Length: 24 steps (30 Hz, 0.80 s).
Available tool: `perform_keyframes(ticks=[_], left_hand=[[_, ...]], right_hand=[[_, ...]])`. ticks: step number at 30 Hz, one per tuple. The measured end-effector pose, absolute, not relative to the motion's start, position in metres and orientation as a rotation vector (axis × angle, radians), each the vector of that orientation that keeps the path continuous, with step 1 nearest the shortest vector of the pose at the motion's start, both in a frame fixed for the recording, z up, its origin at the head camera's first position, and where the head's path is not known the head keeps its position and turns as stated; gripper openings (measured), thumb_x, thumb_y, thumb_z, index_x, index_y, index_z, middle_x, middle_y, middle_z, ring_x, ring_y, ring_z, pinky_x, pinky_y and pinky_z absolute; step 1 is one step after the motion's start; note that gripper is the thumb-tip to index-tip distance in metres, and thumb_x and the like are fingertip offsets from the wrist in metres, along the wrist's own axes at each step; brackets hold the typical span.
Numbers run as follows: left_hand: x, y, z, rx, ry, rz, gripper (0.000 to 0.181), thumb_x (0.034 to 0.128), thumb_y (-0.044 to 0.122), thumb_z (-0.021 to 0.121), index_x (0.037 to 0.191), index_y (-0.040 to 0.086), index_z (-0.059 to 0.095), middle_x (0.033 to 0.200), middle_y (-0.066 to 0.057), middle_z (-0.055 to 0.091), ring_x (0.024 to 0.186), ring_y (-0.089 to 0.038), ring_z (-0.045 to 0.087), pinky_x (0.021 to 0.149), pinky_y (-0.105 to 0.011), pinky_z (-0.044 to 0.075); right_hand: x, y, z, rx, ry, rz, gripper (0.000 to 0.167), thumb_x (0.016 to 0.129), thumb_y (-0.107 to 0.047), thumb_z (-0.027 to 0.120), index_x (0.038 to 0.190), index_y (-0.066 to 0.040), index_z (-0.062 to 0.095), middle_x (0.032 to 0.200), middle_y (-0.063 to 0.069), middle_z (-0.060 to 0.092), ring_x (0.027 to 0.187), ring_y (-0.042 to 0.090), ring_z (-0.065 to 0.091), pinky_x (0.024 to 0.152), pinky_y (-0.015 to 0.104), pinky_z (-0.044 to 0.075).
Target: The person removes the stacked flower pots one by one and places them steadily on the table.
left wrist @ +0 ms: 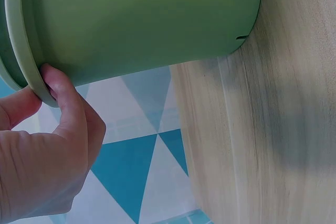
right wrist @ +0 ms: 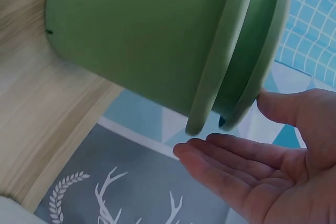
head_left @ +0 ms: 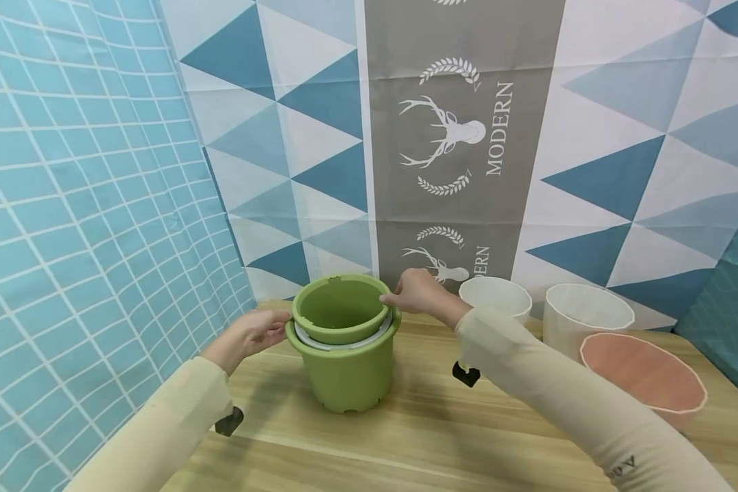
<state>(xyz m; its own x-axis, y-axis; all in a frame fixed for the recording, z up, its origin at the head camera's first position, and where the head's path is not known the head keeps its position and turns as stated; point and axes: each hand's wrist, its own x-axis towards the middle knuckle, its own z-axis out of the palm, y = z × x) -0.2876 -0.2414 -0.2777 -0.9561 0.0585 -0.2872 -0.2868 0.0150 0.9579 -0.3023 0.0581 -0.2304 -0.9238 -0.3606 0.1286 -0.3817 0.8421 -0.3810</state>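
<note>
A green pot (head_left: 349,383) stands on the wooden table, with a white rim (head_left: 364,344) and a smaller green pot (head_left: 339,301) nested inside it. My left hand (head_left: 255,333) pinches the outer pot's rim (left wrist: 23,45) on its left side, thumb above and fingertips beneath, as the left wrist view shows. On the right side, my right hand (head_left: 422,294) has its thumb against the inner pot's rim (right wrist: 262,51). Its other fingers (right wrist: 226,166) stretch out, nearly straight, beside the outer pot's rim without curling round it.
To the right stand two white pots (head_left: 495,295) (head_left: 587,307) and a pink pot (head_left: 646,376) in front of them. A patterned cloth (head_left: 307,137) hangs behind the table (head_left: 344,451), and a blue checked cloth (head_left: 86,205) hangs on the left.
</note>
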Motion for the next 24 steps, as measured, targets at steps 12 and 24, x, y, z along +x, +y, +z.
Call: perform_keyframes(ticks=[12, 24], left_hand=[[-0.287, -0.244, -0.278, -0.205, 2.006, 2.060, 0.017, 0.0954, 0.003, 0.047, 0.110, -0.006, 0.047, 0.099, -0.010, 0.050, 0.077, -0.004, 0.060, 0.073, -0.010, 0.058], [-0.287, -0.244, -0.276, -0.232, 2.045, 2.035, 0.037, 0.0949, 0.004, 0.048, 0.128, -0.011, 0.040, 0.119, -0.018, 0.040, 0.080, -0.005, 0.058, 0.075, -0.010, 0.057]], right_hand=[[-0.310, 0.037, -0.222, 0.504, -3.124, 0.614, 0.034, 0.088, -0.022, 0.060, 0.059, -0.012, 0.045, 0.055, 0.001, 0.049, 0.043, 0.011, 0.044, 0.039, 0.018, 0.038], [-0.328, 0.022, -0.226, 0.341, -3.174, 0.827, 0.032, 0.077, 0.002, 0.049, 0.058, -0.016, 0.031, 0.057, 0.000, 0.031, 0.043, 0.011, 0.029, 0.037, 0.020, 0.028]])
